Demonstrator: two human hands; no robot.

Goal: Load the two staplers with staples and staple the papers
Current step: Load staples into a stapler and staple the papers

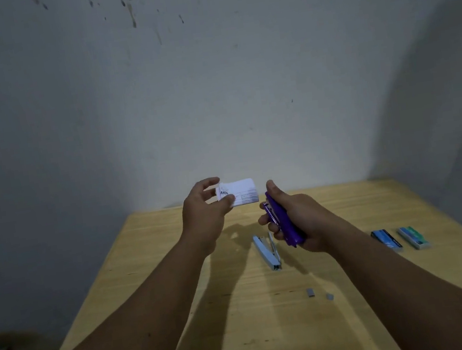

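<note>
A wooden table (pixel 155 276) carries a pale blue stapler (pixel 267 253) at centre frame, two staple boxes (pixel 399 238) at right, and loose staple strips (pixel 310 292) lower centre.

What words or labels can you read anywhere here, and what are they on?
"AKIL": bold print on the folded papers in the left hand; the word's start may be hidden.
Fine print beside it: too small to read.
Blue staple box and green staple box: printing blurred, unreadable.

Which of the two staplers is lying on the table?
The pale blue stapler, lying open on the wooden table. The purple stapler is off the table, gripped in the right hand.
</note>
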